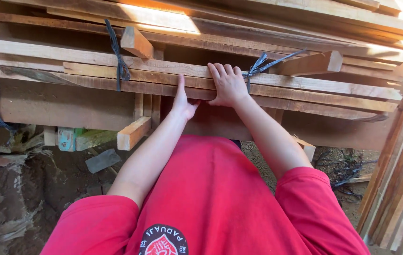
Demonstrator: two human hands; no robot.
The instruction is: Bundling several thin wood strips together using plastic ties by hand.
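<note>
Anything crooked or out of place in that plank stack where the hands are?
Yes. A short wood block sits tilted atop the planks by the left strap, and another block pokes out below. The right strap looks frayed.

Both arms reach forward, left hand (182, 103) edge-on, right hand (228, 85) flat with fingers spread.

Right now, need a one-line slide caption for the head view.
Both hands, left hand and right hand, press on stacked wooden planks tied with dark straps.
</note>
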